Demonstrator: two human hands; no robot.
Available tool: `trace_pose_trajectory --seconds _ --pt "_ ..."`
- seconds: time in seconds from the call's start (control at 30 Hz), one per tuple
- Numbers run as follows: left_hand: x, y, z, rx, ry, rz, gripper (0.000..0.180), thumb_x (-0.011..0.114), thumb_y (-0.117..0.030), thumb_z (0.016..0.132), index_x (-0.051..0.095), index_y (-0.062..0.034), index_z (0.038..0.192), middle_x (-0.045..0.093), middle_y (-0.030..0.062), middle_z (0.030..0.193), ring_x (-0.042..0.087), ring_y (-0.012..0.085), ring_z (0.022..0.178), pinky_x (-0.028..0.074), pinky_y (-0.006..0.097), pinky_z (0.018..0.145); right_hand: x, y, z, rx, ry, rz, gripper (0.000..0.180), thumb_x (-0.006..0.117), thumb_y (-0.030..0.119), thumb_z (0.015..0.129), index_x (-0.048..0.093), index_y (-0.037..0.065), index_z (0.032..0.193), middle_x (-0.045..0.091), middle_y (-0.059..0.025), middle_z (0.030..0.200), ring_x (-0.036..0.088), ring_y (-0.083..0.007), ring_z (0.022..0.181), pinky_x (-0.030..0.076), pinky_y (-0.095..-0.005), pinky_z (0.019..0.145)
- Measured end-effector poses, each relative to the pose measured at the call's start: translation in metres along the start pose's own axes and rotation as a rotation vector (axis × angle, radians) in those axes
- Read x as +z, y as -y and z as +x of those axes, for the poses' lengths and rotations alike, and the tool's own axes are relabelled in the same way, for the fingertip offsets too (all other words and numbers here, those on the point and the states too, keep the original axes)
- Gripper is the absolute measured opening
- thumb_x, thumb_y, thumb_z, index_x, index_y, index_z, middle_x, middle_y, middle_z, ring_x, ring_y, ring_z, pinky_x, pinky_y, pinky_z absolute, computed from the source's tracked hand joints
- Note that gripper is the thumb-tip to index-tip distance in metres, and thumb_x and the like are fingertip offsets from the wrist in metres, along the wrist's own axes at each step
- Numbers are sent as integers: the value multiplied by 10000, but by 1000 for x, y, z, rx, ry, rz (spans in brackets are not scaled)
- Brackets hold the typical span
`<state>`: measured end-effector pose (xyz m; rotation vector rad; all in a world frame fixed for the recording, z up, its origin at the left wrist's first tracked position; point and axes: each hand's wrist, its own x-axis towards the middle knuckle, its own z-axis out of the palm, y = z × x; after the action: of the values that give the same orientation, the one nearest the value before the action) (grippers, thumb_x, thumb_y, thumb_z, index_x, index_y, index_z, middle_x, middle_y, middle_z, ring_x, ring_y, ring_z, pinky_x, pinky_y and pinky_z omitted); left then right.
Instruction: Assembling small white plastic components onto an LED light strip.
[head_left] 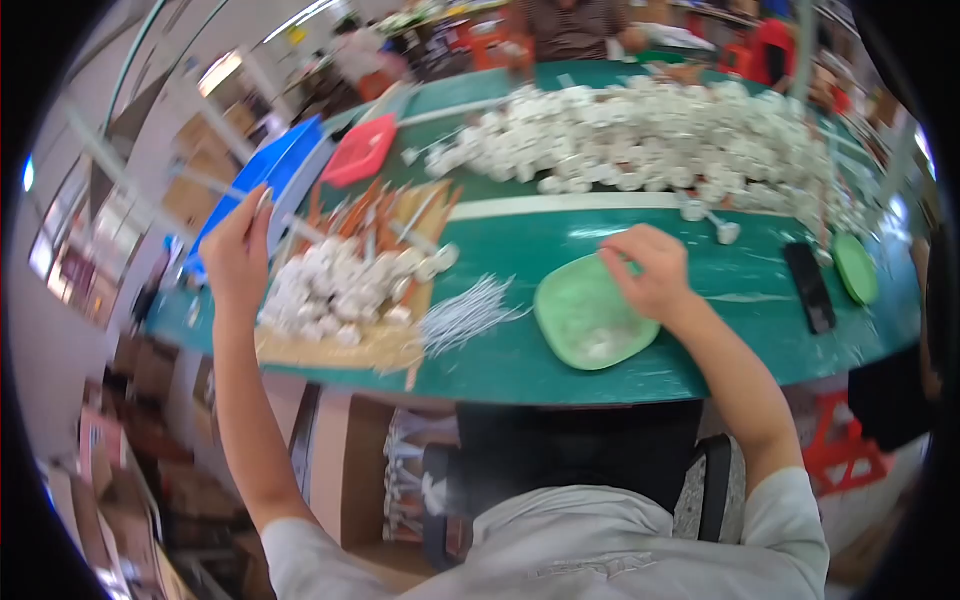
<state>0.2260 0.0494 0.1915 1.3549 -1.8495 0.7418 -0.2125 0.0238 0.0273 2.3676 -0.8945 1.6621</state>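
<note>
Raised at the left, beside the blue bin, my left hand [236, 255] is closed in a pinch. A small pale piece shows at its fingertips, too blurred to name. My right hand [655, 272] hangs over the upper right rim of a shallow green plastic tray [560, 315], its fingers curled together; what they hold, if anything, is hidden. Inside that tray lie small whitish bits, blurred. Between my hands are a bundle of thin white strips [468, 318] and a pile of white round-headed plastic parts [335, 285] on a brown cardboard sheet [385, 353].
A large heap of similar white parts [650, 135] covers the far side of the green table [500, 245]. Orange-brown strips [375, 215], a red tray [360, 150] and a blue bin [265, 175] stand left. At right lie a black phone [808, 287] and another green tray [855, 268]. A person [570, 35] sits opposite.
</note>
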Motion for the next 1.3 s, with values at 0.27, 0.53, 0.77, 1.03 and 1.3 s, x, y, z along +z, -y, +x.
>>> trace_pose_trajectory --seconds 0.27,0.53,0.77,1.03,1.3 --pt "-16 165 -64 -145 786 237 148 614 -52 802 711 -7 905 660 236 839 632 412 765 505 422 691 14 9 -3 29 131 17 91 714 -24 768 659 25 822 645 -84 767 596 -189 635 475 -285 550" --pt "46 226 -115 -373 855 173 230 660 1 719 731 -39 933 675 251 924 649 402 874 514 453 809 10 13 -1 79 144 -15 105 704 -48 757 664 22 824 645 -92 771 595 -193 628 473 -282 549" --pt "29 187 -17 -87 314 180 205 619 -30 804 712 4 984 708 200 907 687 353 817 531 426 768 13 8 3 52 103 -31 94 722 -21 739 663 30 791 656 -89 741 614 -214 622 476 -305 538" --pt "164 -33 101 192 663 228 185 654 -236 843 739 -101 939 708 144 911 665 352 849 526 460 774 5 5 -4 -2 216 53 110 754 19 714 646 40 718 626 -75 667 589 -244 556 465 -335 492" --pt "337 -119 141 206 485 -165 415 688 -363 806 673 -106 1132 690 192 1035 658 367 961 525 462 851 8 3 -2 -44 234 107 134 764 34 703 633 58 695 609 -35 647 579 -210 545 474 -326 472"
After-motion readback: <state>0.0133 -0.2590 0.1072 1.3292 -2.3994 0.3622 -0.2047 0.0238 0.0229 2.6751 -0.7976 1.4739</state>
